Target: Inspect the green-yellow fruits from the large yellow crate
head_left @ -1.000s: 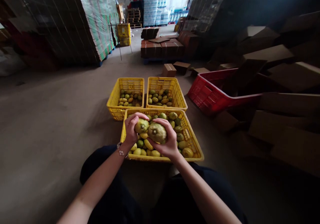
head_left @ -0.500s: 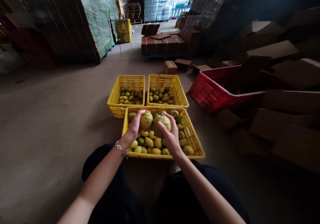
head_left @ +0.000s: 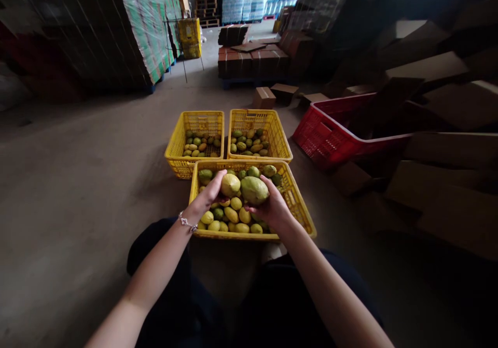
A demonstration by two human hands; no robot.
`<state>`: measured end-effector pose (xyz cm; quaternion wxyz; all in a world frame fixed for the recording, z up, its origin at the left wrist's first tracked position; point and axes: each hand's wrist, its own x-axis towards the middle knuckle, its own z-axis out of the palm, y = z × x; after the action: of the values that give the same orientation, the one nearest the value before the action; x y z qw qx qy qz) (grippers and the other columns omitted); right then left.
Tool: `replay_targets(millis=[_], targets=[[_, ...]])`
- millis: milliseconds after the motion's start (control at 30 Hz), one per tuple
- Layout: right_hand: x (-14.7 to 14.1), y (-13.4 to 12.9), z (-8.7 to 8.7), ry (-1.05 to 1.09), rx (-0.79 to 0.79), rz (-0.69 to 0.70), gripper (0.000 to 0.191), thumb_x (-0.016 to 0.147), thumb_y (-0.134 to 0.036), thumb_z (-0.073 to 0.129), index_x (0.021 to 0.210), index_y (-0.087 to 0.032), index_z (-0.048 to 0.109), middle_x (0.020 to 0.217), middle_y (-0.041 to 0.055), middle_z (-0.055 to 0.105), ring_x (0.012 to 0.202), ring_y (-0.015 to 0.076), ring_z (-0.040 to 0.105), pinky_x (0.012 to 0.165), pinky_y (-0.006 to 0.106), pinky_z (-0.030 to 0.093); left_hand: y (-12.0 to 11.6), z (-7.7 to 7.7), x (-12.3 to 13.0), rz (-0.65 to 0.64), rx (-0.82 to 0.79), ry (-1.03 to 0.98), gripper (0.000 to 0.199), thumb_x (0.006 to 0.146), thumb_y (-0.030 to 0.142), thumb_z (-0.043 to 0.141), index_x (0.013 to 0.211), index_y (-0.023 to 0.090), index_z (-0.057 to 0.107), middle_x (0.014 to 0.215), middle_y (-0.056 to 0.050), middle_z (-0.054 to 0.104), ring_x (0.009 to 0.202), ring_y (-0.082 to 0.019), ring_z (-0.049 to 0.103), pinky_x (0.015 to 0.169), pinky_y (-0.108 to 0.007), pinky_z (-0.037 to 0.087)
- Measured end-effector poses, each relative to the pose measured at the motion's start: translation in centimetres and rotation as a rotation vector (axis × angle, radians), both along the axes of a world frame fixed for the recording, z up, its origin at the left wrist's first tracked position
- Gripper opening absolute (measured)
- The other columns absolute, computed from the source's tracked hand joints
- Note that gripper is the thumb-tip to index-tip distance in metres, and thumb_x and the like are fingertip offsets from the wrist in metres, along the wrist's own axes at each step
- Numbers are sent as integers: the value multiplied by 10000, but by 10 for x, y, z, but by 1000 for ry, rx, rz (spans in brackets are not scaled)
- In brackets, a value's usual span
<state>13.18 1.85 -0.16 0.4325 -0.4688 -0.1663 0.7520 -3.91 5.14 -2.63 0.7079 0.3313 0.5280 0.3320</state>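
Over the front yellow crate (head_left: pixel 252 235), my left hand (head_left: pixel 213 190) is wrapped round the left side of a yellow fruit (head_left: pixel 231 185). Close to its right, my right hand (head_left: pixel 272 205) holds a larger green fruit (head_left: pixel 254 190) from the right and below. Several yellow and green fruits (head_left: pixel 231 214) lie in the crate beneath both hands. Behind it stand two more yellow crates, the left one (head_left: pixel 171 151) and the right one (head_left: pixel 286 143), each with green and yellow fruits on the bottom.
A red crate (head_left: pixel 330 143) stands at the right beside piled cardboard boxes (head_left: pixel 447 182). A small carton (head_left: pixel 263 98) lies on the floor behind the yellow crates. Farther back are stacked brown boxes (head_left: pixel 252 63) and a wrapped pallet load (head_left: pixel 143 26) at the left.
The green fruit has turned in my right hand, whose fingers have shifted to its side and underneath. The view has tilted slightly downward. My left hand still holds the yellow fruit.
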Motion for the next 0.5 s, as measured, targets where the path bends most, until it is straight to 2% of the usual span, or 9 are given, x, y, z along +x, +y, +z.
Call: replay_targets(millis=[67, 167, 267, 367, 433, 500], targets=[[2, 1, -4, -11, 40, 19, 381, 760, -573, 637, 840, -201, 666, 671, 54, 699, 528, 186, 627, 410, 300, 532, -1, -1, 2, 25, 12, 36, 550, 878, 664, 471, 644, 192, 632, 537, -44, 591, 416, -141, 496, 436, -293, 414], [4, 3, -9, -18, 59, 44, 375, 746, -571, 653, 847, -209, 656, 674, 39, 688, 507, 178, 604, 415, 303, 511, -4, 1, 6, 181, 108, 54, 455, 800, 646, 638, 802, 191, 620, 663, -37, 638, 538, -157, 593, 482, -274, 445], [3, 3, -9, -125, 174, 28, 357, 741, -556, 675, 873, -228, 620, 719, 28, 678, 521, 173, 581, 417, 297, 477, -6, 6, 9, 313, 257, 12, 542, 663, 593, 805, 961, 210, 566, 857, -37, 694, 721, -170, 668, 590, -258, 501], [5, 1, -7, -341, 382, -107, 424, 701, -541, 736, 959, -253, 564, 837, 11, 664, 669, 196, 625, 514, 316, 526, -8, 15, 9, 188, 416, -83, 610, 619, 591, 832, 1013, 192, 591, 969, -66, 711, 841, -186, 681, 722, -276, 531], [7, -1, -4, -516, 588, -214, 526, 651, -492, 808, 1044, -265, 542, 957, 4, 647, 838, 209, 643, 695, 349, 575, -9, 22, 8, 108, 517, -106, 631, 582, 539, 872, 1037, 173, 633, 1011, -83, 713, 911, -203, 677, 799, -290, 536], [11, -2, -1, -688, 840, -282, 623, 629, -425, 850, 1141, -284, 525, 1104, 17, 612, 1005, 225, 614, 901, 399, 544, -11, 28, 7, 87, 613, -98, 654, 526, 445, 922, 1061, 175, 660, 1058, -89, 711, 969, -219, 668, 850, -303, 537]])
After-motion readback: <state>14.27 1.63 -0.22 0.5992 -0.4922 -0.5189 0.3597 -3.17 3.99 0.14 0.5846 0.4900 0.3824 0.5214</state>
